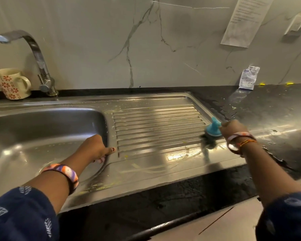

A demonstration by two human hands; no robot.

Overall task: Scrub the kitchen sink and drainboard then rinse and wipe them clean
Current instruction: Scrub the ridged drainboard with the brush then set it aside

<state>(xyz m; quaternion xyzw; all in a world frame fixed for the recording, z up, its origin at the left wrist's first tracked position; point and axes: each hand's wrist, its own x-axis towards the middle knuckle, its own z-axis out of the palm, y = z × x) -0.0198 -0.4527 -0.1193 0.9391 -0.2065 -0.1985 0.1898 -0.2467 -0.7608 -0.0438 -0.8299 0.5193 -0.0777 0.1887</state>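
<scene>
head: left hand (96, 148) grips sink (47, 122) rim; right hand (232, 128) holds brush (213, 132) on drainboard (156, 122).

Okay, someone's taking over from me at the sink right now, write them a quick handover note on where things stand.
Left hand: braced on the sink rim where the basin meets the drainboard, fingers curled over the edge.
Right hand: grips the blue-handled scrub brush, bristles down at the drainboard's right end.
Done: scrubbing appears under way; soapy streaks and yellowish specks lie on the drainboard's front.
Left: finish scrubbing drainboard and basin, rinse at the tap, which shows no water running, then wipe. No wiping cloth in view.
</scene>
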